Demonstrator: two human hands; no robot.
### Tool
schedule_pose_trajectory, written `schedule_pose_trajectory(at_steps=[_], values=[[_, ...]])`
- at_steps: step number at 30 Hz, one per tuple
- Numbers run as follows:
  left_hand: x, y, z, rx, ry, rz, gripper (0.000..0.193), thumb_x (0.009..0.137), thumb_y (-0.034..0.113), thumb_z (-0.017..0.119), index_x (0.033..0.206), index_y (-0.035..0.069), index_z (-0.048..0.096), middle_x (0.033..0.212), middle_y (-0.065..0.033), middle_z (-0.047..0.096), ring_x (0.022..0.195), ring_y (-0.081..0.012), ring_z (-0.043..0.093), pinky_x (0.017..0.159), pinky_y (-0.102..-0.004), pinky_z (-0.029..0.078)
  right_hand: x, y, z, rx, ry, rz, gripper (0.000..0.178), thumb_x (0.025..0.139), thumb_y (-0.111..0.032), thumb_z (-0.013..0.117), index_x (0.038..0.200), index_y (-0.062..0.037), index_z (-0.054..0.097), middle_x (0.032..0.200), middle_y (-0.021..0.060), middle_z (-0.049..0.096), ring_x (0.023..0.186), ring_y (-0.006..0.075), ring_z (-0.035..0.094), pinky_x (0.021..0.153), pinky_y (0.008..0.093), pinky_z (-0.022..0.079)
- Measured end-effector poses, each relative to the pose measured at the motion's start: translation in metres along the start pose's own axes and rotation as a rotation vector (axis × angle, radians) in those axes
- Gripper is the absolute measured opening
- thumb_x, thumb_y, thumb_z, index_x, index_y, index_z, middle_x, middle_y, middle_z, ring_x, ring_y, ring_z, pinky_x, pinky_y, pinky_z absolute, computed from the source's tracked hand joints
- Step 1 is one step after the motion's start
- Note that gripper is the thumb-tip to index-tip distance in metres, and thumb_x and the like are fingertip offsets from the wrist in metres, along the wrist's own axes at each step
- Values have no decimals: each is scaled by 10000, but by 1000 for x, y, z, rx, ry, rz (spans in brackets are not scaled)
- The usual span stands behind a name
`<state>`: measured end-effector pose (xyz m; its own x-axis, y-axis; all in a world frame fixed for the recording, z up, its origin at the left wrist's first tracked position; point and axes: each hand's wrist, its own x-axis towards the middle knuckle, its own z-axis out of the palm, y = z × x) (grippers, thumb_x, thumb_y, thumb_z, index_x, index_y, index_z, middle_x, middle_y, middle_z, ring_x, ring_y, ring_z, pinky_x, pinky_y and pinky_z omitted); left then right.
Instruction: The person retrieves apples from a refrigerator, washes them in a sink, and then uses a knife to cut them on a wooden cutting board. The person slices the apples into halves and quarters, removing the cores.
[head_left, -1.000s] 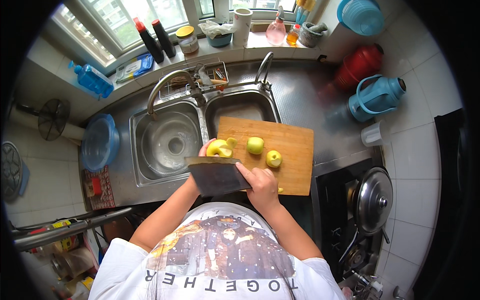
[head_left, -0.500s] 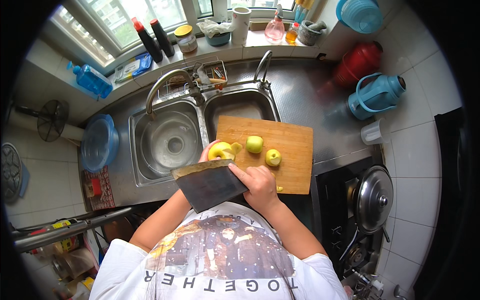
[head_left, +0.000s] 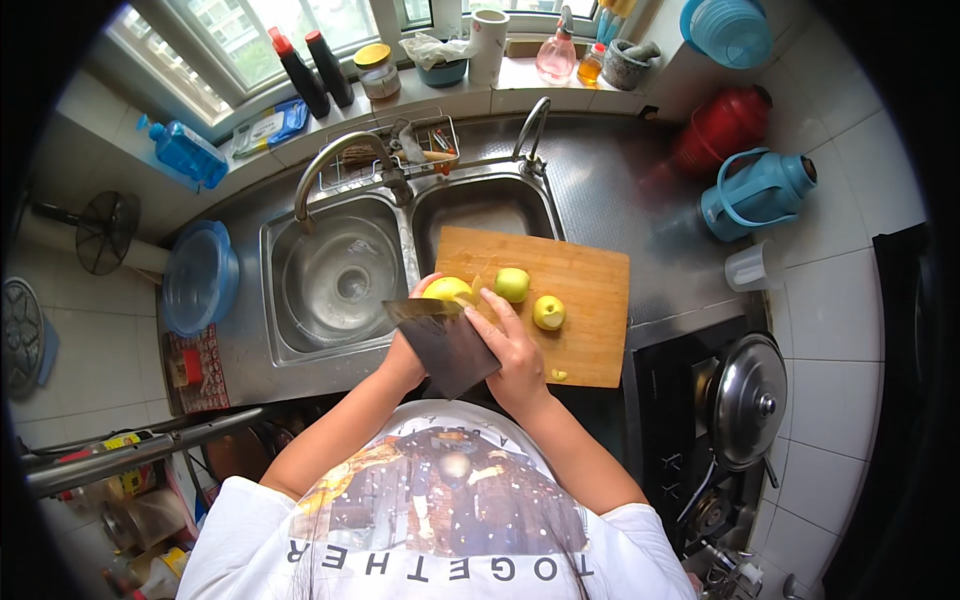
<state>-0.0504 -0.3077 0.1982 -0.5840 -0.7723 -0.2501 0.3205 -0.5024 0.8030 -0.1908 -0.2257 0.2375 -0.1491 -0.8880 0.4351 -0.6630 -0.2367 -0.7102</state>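
While the left hand [head_left: 402, 350] holds a partly peeled, round yellow-green apple [head_left: 447, 288] over the rectangular wooden board [head_left: 595, 300], the right hand [head_left: 515, 358] grips a broad, dark metal cleaver [head_left: 448, 345] beside it. The fruit is judged firm, light and slippery where bare, best held by its sides, clear of the blade. The board bears two whole green apples [head_left: 512, 285]; a teal bowl [head_left: 441, 75] contains a crumpled white plastic bag [head_left: 436, 47].

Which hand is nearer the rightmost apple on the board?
Right. The right hand, gripping the cleaver, is close by, just left of the apple and lower in the picture; the left hand, holding another apple, is farther left.
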Motion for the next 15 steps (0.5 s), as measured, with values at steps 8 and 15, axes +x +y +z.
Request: schedule_pose_trajectory(at_steps=[8, 15], values=[[-1, -9, 16, -51, 75, 62, 601, 859, 190, 553, 1351, 71, 228, 1266, -84, 396, 1160, -193, 416, 987, -353, 339, -10, 9, 25, 590, 189, 398, 192, 878, -40, 515, 1044, 44, 562, 961, 130, 627, 781, 176, 613, 690, 267, 478], [3, 2, 18, -63, 26, 48, 625, 845, 164, 566, 1360, 78, 223, 1259, -90, 405, 1147, -203, 437, 986, -362, 345, -2, 7, 11, 996, 201, 572, 141, 902, -114, 512, 892, 10, 579, 820, 66, 642, 626, 100, 557, 575, 210, 440]])
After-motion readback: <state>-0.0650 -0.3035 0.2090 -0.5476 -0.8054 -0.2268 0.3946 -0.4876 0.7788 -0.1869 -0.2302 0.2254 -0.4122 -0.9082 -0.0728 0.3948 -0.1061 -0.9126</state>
